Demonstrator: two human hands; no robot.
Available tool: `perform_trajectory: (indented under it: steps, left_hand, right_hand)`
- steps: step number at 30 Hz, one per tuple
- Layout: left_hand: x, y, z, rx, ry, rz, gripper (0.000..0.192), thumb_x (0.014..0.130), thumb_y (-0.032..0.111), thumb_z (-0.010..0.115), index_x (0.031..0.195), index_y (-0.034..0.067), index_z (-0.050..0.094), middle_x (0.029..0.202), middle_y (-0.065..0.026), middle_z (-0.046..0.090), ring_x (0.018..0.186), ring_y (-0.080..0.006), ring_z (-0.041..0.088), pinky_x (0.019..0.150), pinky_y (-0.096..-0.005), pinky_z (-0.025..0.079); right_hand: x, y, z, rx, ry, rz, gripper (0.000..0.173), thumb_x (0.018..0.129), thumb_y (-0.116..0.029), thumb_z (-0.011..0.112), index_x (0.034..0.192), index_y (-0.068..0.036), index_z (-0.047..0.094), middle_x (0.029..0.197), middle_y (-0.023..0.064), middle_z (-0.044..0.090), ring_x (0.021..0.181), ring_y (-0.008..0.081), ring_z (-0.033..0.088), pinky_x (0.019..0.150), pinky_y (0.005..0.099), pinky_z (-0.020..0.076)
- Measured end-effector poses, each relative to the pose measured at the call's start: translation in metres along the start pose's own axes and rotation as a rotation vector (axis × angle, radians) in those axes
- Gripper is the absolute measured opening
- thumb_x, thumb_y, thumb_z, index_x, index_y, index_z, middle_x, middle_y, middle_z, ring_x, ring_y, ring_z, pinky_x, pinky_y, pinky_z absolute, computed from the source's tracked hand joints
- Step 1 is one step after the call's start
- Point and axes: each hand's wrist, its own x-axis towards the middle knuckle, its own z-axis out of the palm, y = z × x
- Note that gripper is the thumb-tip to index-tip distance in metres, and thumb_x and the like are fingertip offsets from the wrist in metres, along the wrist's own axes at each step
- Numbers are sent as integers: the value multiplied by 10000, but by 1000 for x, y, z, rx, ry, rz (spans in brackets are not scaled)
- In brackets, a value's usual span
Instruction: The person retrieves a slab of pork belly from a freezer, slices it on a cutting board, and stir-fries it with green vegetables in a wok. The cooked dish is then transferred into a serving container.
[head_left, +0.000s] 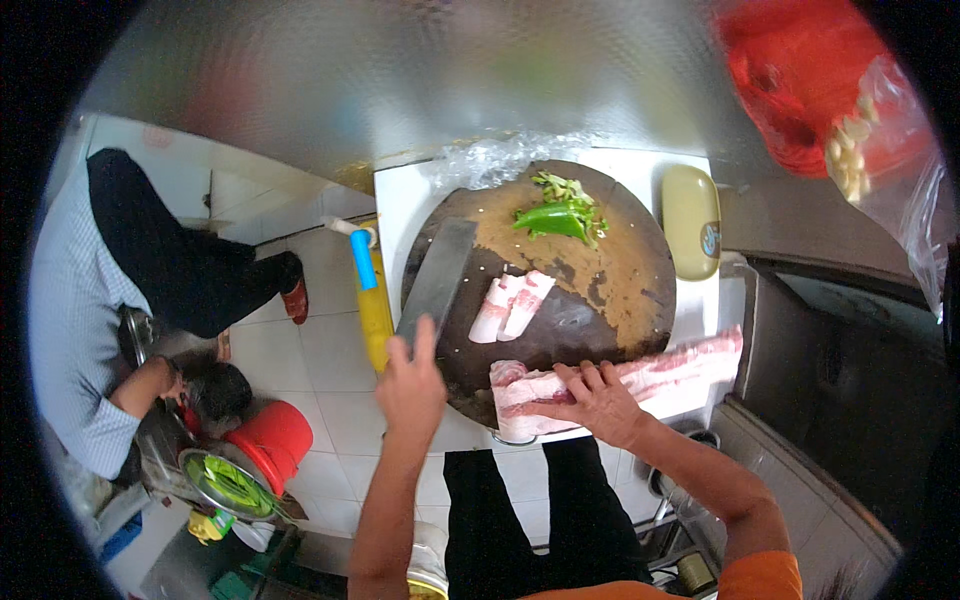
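My left hand (412, 386) grips the handle of a cleaver (439, 279), whose broad blade lies over the left part of a round wooden chopping block (637, 255). With fingers spread, my right hand (600, 405) presses on a long slab of raw pork belly (690, 367). The slab lies across the block's near right edge and sticks out past it. Two cut pieces of pork belly (514, 306) rest side by side near the block's middle. Green pepper (555, 220) and chopped scraps (562, 189) sit toward its far side.
Clear plastic wrap (480, 161) lies behind the block. An olive-green oblong case (690, 223) stands at right. A red bag (795, 82) and a clear bag of garlic cloves (850, 157) are upper right. A person (90, 307) is at left, near a red bucket (277, 442) and a basin of greens (225, 484).
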Motion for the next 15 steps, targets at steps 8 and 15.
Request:
perform_trajectory:
  steps: [8, 15]
  left_hand:
    - [-17, 31, 14, -508, 195, -107, 331, 834, 145, 660, 1150, 63, 600, 965, -134, 537, 903, -327, 548, 770, -428, 457]
    - [-239, 57, -36, -586, -283, -626, 317, 959, 297, 417, 885, 99, 653, 902, -132, 662, 863, -343, 647, 709, -466, 517]
  right_hand:
    - [6, 24, 0, 33, -122, -179, 672, 830, -204, 554, 1435, -405, 340, 1455, 119, 352, 1247, 327, 429, 1043, 547, 286]
    - [-4, 26, 2, 209, -201, -105, 765, 690, -173, 736, 1382, -325, 449, 1463, 117, 345, 1317, 379, 342, 1053, 639, 184]
